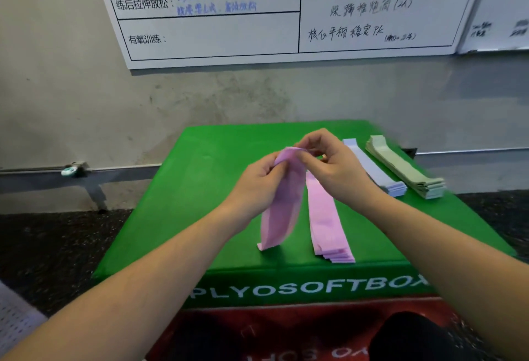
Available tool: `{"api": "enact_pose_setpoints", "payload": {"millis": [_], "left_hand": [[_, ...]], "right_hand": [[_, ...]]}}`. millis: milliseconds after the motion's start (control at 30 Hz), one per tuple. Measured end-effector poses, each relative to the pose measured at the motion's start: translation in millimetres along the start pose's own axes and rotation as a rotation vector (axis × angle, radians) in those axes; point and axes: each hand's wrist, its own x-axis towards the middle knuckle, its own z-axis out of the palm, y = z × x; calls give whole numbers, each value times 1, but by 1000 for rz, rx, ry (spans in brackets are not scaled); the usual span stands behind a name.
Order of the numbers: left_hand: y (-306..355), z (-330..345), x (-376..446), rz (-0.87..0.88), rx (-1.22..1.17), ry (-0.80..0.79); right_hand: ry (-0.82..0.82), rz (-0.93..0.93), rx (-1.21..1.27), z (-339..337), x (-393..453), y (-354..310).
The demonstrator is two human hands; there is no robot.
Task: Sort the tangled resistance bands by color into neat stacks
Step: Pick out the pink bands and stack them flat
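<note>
Fingers of both hands pinch the top fold of a pink band (pixel 282 203), which hangs down from them as a loose loop, its lower end just touching the green box top (pixel 200 189). On the left hand (pixel 257 186) the thumb and curled fingers close on the near side of the fold; on the right hand (pixel 332 168) the fingertips nip the far side, the two hands almost meeting over the band. Just beside the hanging loop, to its right and under the right wrist, lies a flat pink stack (pixel 329 229), running from the hands toward the box's front edge. Further right sit a pale lilac stack (pixel 380 177) and, at the box's right edge, a pale green stack (pixel 409 168), each laid straight and apart from its neighbour. White lettering runs along the box's front face, a whiteboard (pixel 229 25) with handwriting hangs on the wall behind
</note>
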Motion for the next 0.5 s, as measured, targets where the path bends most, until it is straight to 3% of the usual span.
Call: {"api": "enact_pose_setpoints", "payload": {"millis": [167,300,400,500], "left_hand": [[17,14,-4,-34,-113,51],[34,24,0,-83,-319,79],[48,27,4,-138,-454,58],[55,31,10,-154,-497,-3]], "right_hand": [[108,120,95,-14,-8,-5],[-38,388,280,-16,-28,-1],[-160,411,225,-19,-46,9],[-169,412,193,-21,-58,18]]}}
